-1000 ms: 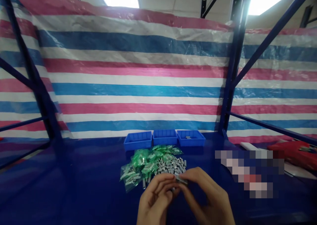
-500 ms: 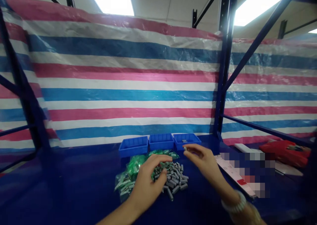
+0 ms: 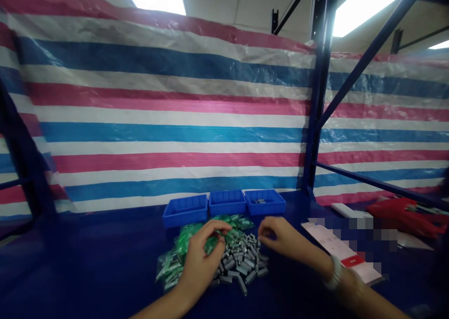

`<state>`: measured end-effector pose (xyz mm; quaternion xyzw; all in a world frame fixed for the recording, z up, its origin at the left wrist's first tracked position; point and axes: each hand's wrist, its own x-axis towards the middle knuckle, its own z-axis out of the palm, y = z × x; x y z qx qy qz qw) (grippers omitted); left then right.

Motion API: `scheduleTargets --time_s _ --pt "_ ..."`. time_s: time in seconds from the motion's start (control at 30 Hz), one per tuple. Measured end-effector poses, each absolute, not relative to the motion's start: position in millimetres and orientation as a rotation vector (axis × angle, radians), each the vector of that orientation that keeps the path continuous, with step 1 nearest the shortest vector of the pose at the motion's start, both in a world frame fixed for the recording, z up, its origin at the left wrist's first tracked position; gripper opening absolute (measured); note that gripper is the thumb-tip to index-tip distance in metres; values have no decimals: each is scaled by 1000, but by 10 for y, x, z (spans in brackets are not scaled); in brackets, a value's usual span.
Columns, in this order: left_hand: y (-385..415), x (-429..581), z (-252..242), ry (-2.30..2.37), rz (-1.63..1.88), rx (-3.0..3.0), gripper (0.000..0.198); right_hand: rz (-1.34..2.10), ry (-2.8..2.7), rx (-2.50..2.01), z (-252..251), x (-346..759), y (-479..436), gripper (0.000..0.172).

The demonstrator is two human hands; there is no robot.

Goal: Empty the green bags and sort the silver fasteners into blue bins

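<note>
My left hand (image 3: 205, 251) is over the left side of a heap of small grey metal cylinders (image 3: 245, 263). Its thumb and index finger curve with a gap between them, and no held piece shows. At the heap's right edge is my right hand (image 3: 277, 235), fingers curled and pressed together; their tips are turned away, so anything in them is hidden. Green-tinted clear plastic bags (image 3: 182, 244) of similar pieces lie left of and behind the heap, partly behind my left hand. Several metal pieces lie in the right blue bin (image 3: 280, 206).
Two more blue bins, the left bin (image 3: 185, 211) and the middle bin (image 3: 228, 203), stand in the same row. A pink-white sheet (image 3: 326, 237) and a red bag (image 3: 403, 216) lie right on the blue table (image 3: 105, 253). A blue rack post (image 3: 312, 146) rises behind.
My right hand has come down from near the right bin to the heap's edge; the small metal piece seen in its fingertips no longer shows. My left hand stays at the heap.
</note>
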<state>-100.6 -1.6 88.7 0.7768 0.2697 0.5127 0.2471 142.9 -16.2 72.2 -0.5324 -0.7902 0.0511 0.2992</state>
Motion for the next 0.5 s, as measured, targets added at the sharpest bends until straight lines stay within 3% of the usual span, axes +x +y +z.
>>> scheduleTargets --time_s 0.37,0.5 --pt "-156 -970 835 741 1338 2035 25 237 -2038 -1507 521 1447 -438 16" --pt "-190 -943 829 810 1238 1900 34 636 -1728 -1355 593 1344 -425 8"
